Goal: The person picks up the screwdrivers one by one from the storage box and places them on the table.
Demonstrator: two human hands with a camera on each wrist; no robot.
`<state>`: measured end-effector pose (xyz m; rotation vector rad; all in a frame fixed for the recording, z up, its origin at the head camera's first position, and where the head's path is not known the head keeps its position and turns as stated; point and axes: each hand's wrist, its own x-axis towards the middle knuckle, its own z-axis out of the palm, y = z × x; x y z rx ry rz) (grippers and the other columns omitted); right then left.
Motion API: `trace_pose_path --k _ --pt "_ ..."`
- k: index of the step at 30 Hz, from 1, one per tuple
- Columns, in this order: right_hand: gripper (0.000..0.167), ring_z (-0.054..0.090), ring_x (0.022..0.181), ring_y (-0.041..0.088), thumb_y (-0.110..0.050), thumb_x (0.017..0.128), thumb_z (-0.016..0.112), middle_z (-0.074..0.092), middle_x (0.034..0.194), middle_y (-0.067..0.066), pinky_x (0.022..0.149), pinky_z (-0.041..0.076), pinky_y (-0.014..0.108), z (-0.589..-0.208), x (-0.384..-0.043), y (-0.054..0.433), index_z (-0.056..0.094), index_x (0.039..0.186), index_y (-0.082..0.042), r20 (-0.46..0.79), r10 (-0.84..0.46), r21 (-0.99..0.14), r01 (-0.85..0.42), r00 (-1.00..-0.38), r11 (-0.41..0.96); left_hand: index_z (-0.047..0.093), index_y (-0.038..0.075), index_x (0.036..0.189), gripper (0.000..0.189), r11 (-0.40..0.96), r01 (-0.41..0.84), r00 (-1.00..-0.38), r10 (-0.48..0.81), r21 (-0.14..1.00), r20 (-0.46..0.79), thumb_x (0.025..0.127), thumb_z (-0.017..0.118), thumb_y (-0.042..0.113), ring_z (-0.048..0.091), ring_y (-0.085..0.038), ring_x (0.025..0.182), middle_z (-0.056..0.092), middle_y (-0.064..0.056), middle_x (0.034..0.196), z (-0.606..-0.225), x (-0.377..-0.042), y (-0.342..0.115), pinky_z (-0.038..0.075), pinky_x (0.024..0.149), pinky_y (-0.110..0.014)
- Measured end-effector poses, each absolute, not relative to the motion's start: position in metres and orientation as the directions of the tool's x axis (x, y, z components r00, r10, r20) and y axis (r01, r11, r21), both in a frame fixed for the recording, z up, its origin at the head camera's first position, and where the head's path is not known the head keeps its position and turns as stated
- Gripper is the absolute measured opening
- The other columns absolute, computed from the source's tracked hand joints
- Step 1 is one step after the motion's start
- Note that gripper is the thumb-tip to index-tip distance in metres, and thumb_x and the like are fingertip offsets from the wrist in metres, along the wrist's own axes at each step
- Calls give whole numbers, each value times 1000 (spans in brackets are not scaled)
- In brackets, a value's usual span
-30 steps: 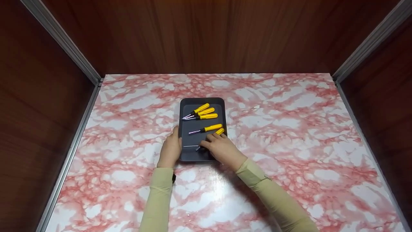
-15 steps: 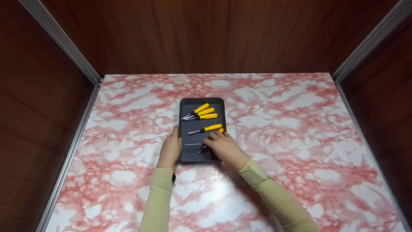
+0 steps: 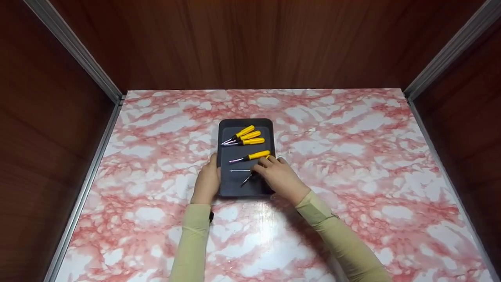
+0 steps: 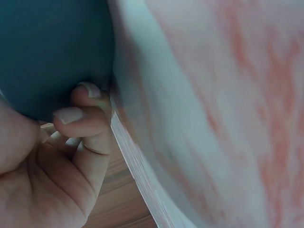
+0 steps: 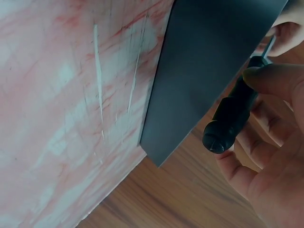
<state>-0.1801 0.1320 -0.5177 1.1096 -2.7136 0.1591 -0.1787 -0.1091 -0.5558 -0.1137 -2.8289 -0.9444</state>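
Observation:
A dark grey tray (image 3: 233,188) stands on the table, with my left hand (image 3: 206,181) gripping its left wall. The left wrist view has the curled fingers (image 4: 88,121) against the tray's outside. Over the tray's near right part, my right hand (image 3: 282,178) holds a screwdriver (image 5: 228,114) between thumb and fingers; its handle looks dark in the right wrist view. From under this hand a thin silver shaft (image 3: 239,170) points left. Below it a second screwdriver shaft (image 3: 246,180) slants toward the near left. The hand hides both handles in the head view, except a bit of yellow at the fingertips.
Three yellow-handled screwdrivers (image 3: 250,135) lie fanned in the tray's far half, tips together at the left. Another yellow-handled screwdriver (image 3: 259,155) lies just nearer. The red-and-white marbled table (image 3: 352,156) is enclosed by brown wooden panels (image 3: 258,43) at the back and sides.
My right hand has shifted slightly right, and the thin silver shaft has moved right and farther from me. More of the slanting shaft shows. My left hand and the tray have stayed put.

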Motion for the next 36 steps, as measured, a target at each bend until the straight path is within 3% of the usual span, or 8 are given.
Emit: trace_pose_path --k 12,26,36 --pt "31 52 100 25 -4 93 56 57 114 3 76 44 44 -512 -182 143 63 118 -23 220 -660 -30 -681 -719 732 42 0 137 45 798 100 -990 21 594 139 94 55 3 63 -43 93 63 -27 109 -555 -178 -108 47 79 -53" --pt "41 51 103 27 -1 87 62 56 118 4 79 43 50 -509 -184 151 62 121 -22 212 -630 -60 -654 -747 754 45 2 132 40 791 117 -986 22 601 164 93 55 2 63 -43 87 65 -26 101 -555 -179 -108 47 74 -55" --pt "35 51 96 25 -3 91 59 56 108 3 76 42 45 -509 -185 155 63 120 -23 227 -623 -54 -648 -749 760 43 0 135 44 795 127 -985 31 593 170 93 56 3 63 -44 88 64 -28 103 -555 -178 -109 47 75 -54"
